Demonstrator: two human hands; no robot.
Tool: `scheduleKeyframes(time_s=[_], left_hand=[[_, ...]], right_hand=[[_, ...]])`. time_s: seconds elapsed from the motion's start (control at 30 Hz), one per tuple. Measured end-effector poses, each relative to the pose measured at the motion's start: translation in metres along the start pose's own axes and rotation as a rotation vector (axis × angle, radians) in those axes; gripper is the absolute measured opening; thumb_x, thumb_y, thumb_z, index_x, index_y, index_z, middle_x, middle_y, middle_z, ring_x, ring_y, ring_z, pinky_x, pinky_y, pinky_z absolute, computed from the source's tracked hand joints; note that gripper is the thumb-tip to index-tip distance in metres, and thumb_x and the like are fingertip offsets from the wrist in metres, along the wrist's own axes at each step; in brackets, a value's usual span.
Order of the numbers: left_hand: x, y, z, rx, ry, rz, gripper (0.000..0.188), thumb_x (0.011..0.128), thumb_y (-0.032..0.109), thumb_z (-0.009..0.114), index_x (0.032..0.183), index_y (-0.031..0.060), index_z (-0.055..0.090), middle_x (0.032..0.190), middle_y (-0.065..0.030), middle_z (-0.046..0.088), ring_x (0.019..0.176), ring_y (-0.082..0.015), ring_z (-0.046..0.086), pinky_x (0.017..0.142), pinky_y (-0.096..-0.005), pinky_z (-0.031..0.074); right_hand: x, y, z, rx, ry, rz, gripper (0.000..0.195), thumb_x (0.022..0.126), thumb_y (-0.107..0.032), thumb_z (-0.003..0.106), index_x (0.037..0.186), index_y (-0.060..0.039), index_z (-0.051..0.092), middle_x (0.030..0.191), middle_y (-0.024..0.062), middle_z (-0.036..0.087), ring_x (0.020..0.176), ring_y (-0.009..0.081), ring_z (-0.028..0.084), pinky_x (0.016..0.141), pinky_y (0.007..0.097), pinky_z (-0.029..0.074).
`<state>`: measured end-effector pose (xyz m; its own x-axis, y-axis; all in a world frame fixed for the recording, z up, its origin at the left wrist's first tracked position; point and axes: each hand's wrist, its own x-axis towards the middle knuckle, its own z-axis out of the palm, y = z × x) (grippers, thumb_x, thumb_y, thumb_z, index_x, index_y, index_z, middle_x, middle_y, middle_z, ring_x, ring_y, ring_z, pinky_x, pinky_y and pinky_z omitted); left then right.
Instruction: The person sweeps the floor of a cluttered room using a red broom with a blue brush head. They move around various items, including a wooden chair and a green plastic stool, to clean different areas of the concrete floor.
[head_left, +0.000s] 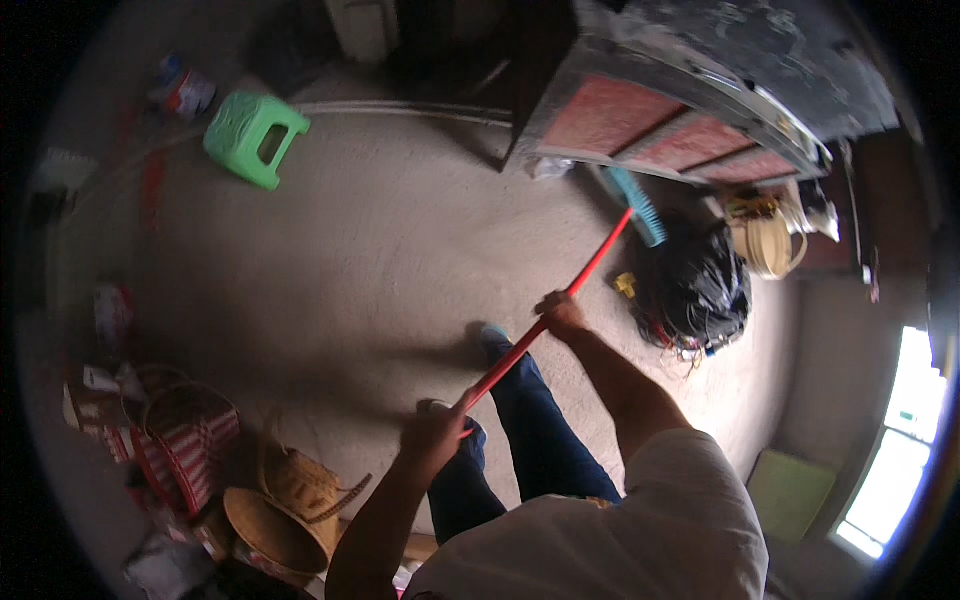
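A long broom with a red handle (600, 259) slants across the view in front of my body. Its teal bristle head (635, 204) is by the floor at the foot of a dark cabinet with reddish panels. My right hand (562, 315) grips the handle about midway. Lower down, my left hand (436, 436) is closed around it near the end, with a short red tip showing past the fist. A black plastic bag (705, 289) and a small yellow object (625, 285) lie on the floor just right of the broom head.
The cabinet (622, 124) stands at the upper right, with a beige basket-like container (765, 244) beside it. A green plastic stool (251, 139) is at the upper left. Red-striped woven bags (180, 457) and wicker baskets (274, 529) crowd the lower left of the concrete floor (360, 247).
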<state>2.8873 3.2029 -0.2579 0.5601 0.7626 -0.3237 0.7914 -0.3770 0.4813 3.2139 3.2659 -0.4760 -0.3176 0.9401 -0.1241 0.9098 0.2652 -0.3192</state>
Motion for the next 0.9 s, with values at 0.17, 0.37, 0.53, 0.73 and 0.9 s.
scheduleKeyframes(time_s=[0.17,0.37,0.53,0.73,0.9], left_hand=[[0.069,0.024,0.044,-0.025,-0.167,-0.228,0.061,0.081,0.019,0.058,0.134,0.0154,0.029,0.073,-0.0164,0.059,0.058,-0.0257,0.060,0.050,-0.0374,0.048],[-0.003,0.068,0.046,-0.389,-0.242,-0.414,0.063,0.080,0.026,0.058,0.133,0.0113,0.027,0.068,-0.0169,0.057,0.058,-0.0324,0.059,0.047,-0.0401,0.047],[-0.094,0.076,-0.019,-0.507,-0.412,-0.610,0.059,0.081,0.026,0.057,0.133,0.0154,0.030,0.080,-0.0157,0.058,0.072,-0.0315,0.059,0.059,-0.0489,0.046],[-0.188,0.075,-0.137,-0.243,-0.338,-0.758,0.034,0.082,0.019,0.049,0.116,0.0180,0.051,0.069,-0.0103,0.056,0.067,-0.0284,0.057,0.057,-0.0402,0.047],[-0.191,0.072,-0.236,-0.547,0.694,-1.082,0.011,0.069,-0.002,0.062,0.079,0.0031,0.060,0.077,-0.0025,0.059,0.065,-0.0118,0.053,0.056,-0.0221,0.043]], right_hand=[[0.056,0.054,-0.012,-0.009,0.058,-0.070,0.012,0.059,-0.011,0.062,0.069,-0.0166,0.058,0.072,0.0016,0.051,0.083,0.0221,0.050,0.078,0.0341,0.041],[0.056,0.014,0.010,-0.101,-0.377,-0.526,0.006,0.062,-0.023,0.061,0.066,-0.0203,0.058,0.069,-0.0004,0.054,0.076,0.0201,0.054,0.070,0.0355,0.041],[-0.005,-0.072,-0.019,-0.033,-0.616,-0.569,0.008,0.060,-0.021,0.061,0.067,-0.0215,0.060,0.070,0.0009,0.056,0.077,0.0222,0.056,0.072,0.0370,0.042],[0.007,-0.210,-0.072,0.181,-0.355,-0.644,0.007,0.066,-0.023,0.057,0.060,-0.0184,0.057,0.065,0.0047,0.052,0.066,0.0236,0.056,0.059,0.0384,0.042],[0.069,-0.274,-0.131,0.405,-0.239,-0.454,0.010,0.064,-0.020,0.061,0.071,-0.0124,0.061,0.073,0.0075,0.056,0.076,0.0262,0.057,0.068,0.0390,0.045]])
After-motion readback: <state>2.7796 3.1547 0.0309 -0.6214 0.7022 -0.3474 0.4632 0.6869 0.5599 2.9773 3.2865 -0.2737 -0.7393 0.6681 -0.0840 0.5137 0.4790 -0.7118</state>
